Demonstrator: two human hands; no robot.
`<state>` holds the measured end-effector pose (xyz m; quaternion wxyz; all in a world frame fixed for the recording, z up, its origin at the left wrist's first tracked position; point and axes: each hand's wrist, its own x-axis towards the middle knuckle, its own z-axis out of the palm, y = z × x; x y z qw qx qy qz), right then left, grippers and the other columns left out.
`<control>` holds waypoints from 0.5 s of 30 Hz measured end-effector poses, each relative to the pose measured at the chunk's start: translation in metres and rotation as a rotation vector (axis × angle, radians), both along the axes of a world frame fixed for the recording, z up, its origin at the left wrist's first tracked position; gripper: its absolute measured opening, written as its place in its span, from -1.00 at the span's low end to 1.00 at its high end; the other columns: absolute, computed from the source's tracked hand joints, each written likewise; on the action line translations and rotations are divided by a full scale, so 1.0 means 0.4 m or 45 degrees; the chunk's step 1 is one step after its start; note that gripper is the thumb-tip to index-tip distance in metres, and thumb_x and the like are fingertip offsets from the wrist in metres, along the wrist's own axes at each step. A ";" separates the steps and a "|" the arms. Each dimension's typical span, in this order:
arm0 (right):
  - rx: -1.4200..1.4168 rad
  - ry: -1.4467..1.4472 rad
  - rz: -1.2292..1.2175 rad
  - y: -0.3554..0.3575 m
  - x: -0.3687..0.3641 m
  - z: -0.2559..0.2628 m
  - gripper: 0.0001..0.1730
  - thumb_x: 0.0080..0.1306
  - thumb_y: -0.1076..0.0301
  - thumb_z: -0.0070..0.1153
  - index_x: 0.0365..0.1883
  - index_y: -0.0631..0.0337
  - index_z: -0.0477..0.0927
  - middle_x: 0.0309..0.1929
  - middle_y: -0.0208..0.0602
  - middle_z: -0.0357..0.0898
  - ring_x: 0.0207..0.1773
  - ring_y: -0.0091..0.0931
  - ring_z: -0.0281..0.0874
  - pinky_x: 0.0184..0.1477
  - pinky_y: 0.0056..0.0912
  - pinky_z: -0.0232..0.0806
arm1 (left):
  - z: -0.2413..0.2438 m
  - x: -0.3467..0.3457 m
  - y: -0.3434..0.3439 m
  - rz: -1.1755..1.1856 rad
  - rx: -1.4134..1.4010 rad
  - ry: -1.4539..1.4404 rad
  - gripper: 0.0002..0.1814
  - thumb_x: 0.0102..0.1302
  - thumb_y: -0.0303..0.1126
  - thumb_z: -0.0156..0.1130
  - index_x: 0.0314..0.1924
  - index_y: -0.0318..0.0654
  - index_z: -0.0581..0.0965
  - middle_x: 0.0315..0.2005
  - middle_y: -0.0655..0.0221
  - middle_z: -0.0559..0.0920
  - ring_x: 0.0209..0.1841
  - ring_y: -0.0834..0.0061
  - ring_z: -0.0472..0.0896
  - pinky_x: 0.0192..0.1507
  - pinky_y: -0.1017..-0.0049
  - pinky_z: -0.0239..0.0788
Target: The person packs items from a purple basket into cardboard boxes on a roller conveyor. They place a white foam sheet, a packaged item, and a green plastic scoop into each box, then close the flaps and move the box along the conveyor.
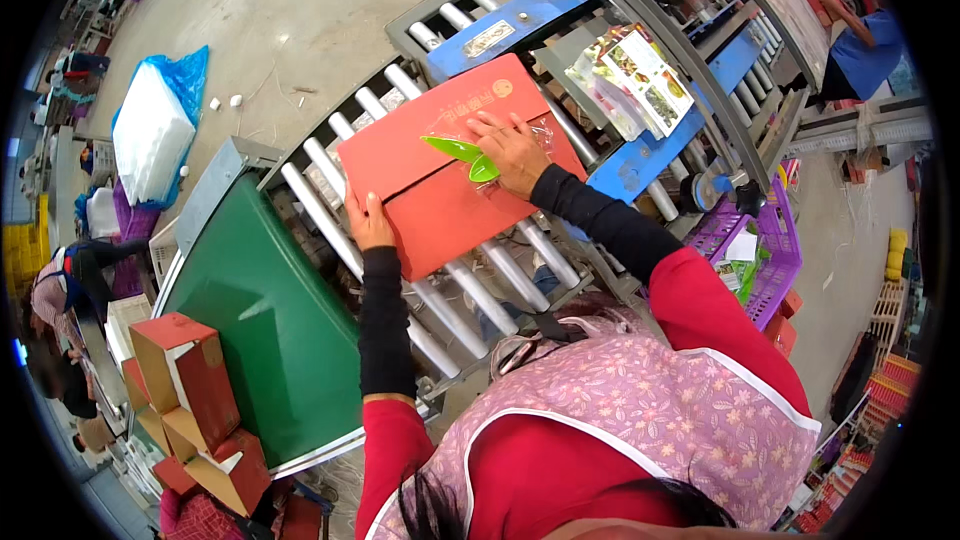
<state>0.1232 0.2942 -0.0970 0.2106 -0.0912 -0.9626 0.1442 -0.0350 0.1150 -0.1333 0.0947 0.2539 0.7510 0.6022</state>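
A red cardboard box (457, 217) with gold print on its flap lies on the metal rollers before me. Its flap edge shows as a dark slit across the top. My left hand (369, 221) grips the box's left side, thumb up along the edge. On the box top, my right hand (512, 151) covers part of a clear-wrapped green leaf-shaped plastic utensil (457, 149); its green ends stick out beside the thumb, and the rest is hidden under the palm.
Printed leaflets (649, 82) lie on the blue conveyor frame (517, 15) to the right. A green curved belt (277, 322) joins the rollers at left, with open red cartons (187, 382) stacked beside it. A purple crate (780, 262) stands at right. Another person (866, 45) handles red boxes.
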 end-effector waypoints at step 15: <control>-0.307 0.294 0.300 0.006 0.109 0.108 -0.76 -0.09 0.40 0.02 -0.40 0.23 0.38 -0.27 -0.19 0.39 -0.19 -0.28 0.36 -0.18 -0.30 0.22 | -0.039 0.211 0.217 0.207 -0.171 0.087 -0.56 0.19 -0.32 -0.20 0.05 -0.38 0.13 0.01 0.04 0.20 0.08 0.25 0.15 0.09 0.39 -0.06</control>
